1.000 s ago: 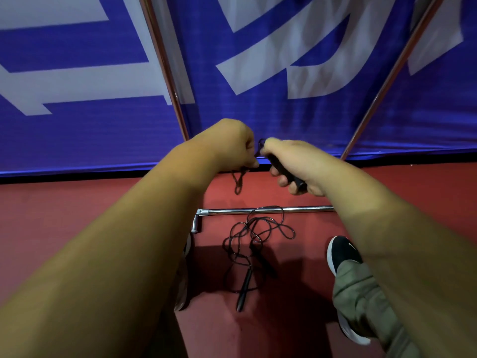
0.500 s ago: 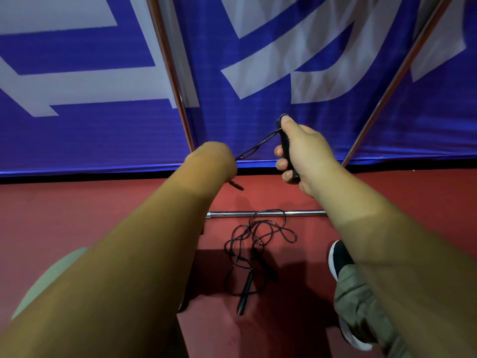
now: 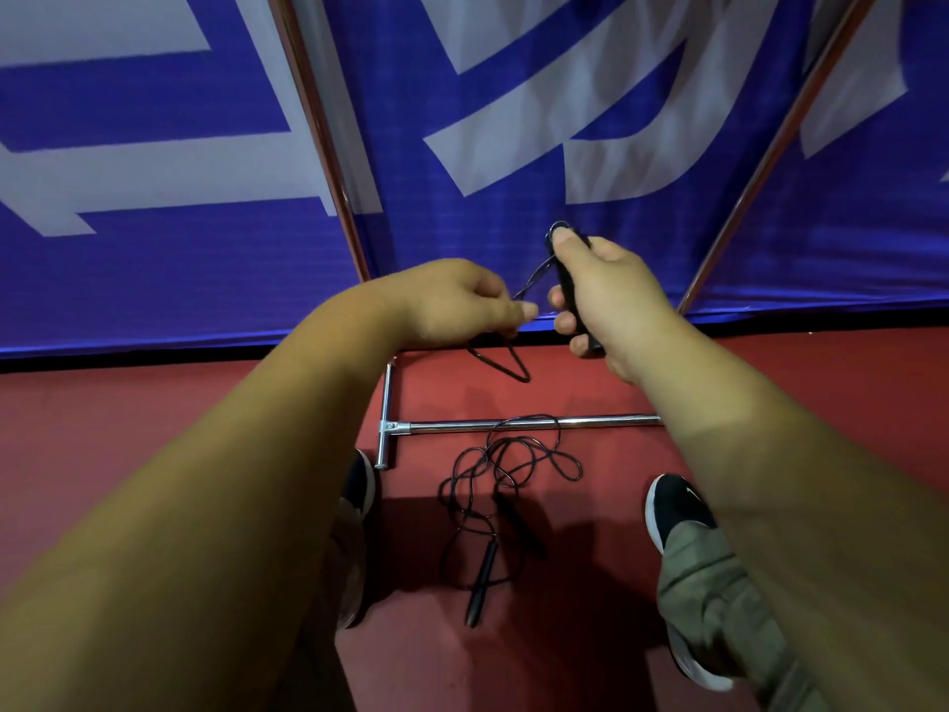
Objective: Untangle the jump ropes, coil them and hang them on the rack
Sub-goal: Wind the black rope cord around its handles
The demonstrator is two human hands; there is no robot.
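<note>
My right hand (image 3: 608, 295) grips the black handles (image 3: 569, 290) of a jump rope upright in front of the blue banner. Its thin black cord (image 3: 534, 277) runs left to my left hand (image 3: 457, 300), which pinches it; a short loop of cord (image 3: 506, 364) hangs below that hand. A second black jump rope (image 3: 506, 467) lies tangled on the red floor between my feet, one handle (image 3: 480, 583) pointing toward me. The chrome rack's base bar (image 3: 513, 425) lies across the floor behind it, and its two slanted poles (image 3: 328, 146) rise left and right.
A blue banner (image 3: 513, 69) with large white lettering stands close behind the rack. My black shoes (image 3: 672, 506) flank the rope on the floor. The rack's left foot (image 3: 384, 418) juts toward my left shoe.
My left hand has turned and moved right, now pinching the cord close to the handles. A loop of cord now hangs below it. My right hand has stayed about level.
</note>
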